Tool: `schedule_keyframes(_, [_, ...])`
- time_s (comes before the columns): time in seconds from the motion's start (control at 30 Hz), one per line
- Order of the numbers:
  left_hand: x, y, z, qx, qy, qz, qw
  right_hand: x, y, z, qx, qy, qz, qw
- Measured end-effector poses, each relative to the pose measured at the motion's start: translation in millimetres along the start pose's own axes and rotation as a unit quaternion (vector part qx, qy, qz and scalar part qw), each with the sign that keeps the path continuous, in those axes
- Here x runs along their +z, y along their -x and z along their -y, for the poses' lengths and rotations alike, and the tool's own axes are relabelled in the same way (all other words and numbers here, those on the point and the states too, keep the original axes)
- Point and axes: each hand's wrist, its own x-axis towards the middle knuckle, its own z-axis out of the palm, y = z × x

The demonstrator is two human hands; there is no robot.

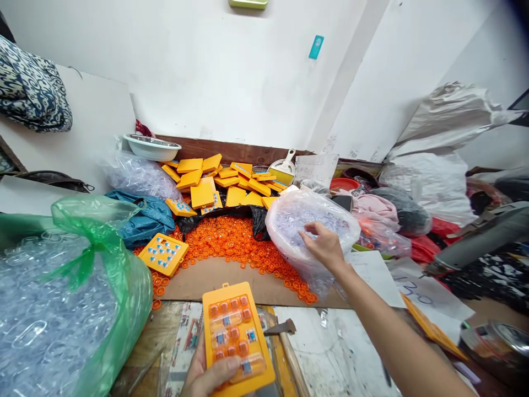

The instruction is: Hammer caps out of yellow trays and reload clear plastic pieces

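Observation:
My left hand (215,375) grips a yellow panel (237,342) at its lower left, thumb on the front. Clear covers and orange pieces sit in the panel's slots, with small blue parts among them. My right hand (324,242) is over a white plastic bag (285,237) of small clear pieces, its fingers apart and nothing seen between them. Behind the held panel lies a pile of orange rings (223,237). Another yellow panel (164,254) with blue and white parts rests at the pile's left edge.
A green bag (128,292) of clear oblong pieces stands at the left. Stacked yellow panels (202,196) lie behind the rings, near a dustpan (284,164) and a basin (152,148). A metal tool (281,328) and a can (496,347) are nearer.

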Motion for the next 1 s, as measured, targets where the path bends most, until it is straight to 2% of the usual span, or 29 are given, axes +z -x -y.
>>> schedule_keyframes(0.07, [2.2,-0.4,-1.5,0.012,0.006,-0.006,1.0,-3.9,12.2,13.9,0.01,-0.071,-0.051,0.996])
schedule_keyframes(0.17, [4.6,-2.0,-3.0,0.018,0.018,-0.017,1.0,-13.2,51.6,55.8,-0.011,-0.168,-0.084,0.982])
schedule_keyframes(0.27, [5.3,-4.6,-2.9,0.014,0.024,-0.024,0.999,-21.2,107.3,103.6,-0.094,-0.248,-0.026,0.964])
schedule_keyframes(0.33, [5.3,-5.7,-2.6,0.023,0.025,-0.024,0.999,-23.5,141.3,125.0,-0.141,-0.28,-0.003,0.95])
schedule_keyframes(0.4, [5.7,-5.6,-2.4,0.031,0.016,-0.028,0.999,-23.6,165.6,134.6,-0.141,-0.304,0.027,0.942])
schedule_keyframes(0.43, [6.2,-5.2,-2.4,0.032,0.007,-0.032,0.999,-22.9,173.5,135.9,-0.111,-0.32,0.052,0.94])
schedule_keyframes(0.47, [6.9,-4.4,-2.3,0.034,-0.002,-0.036,0.999,-21.9,178.6,135.8,-0.056,-0.345,0.078,0.934])
schedule_keyframes(0.53, [8.8,-2.6,-1.9,0.044,-0.017,-0.04,0.998,-18.5,182.5,133.8,0.083,-0.408,0.115,0.902])
schedule_keyframes(0.6, [10.8,-1.0,-0.6,0.065,-0.031,-0.036,0.997,-13.9,181.6,132.3,0.191,-0.458,0.115,0.86])
schedule_keyframes(0.63, [11.4,-0.5,0.2,0.074,-0.038,-0.033,0.996,-11.6,180.6,132.0,0.221,-0.476,0.109,0.844])
schedule_keyframes(0.8, [10.4,-0.4,4.5,0.103,-0.066,-0.034,0.992,-11.2,179.9,134.8,0.245,-0.515,0.126,0.811])
schedule_keyframes(0.93, [9.0,0.7,6.2,0.123,-0.085,-0.031,0.988,-22.5,178.3,138.6,0.165,-0.512,0.177,0.824])
schedule_keyframes(1.0, [9.1,2.2,7.1,0.119,-0.08,-0.03,0.989,-26.4,175.9,141.0,0.144,-0.483,0.194,0.842])
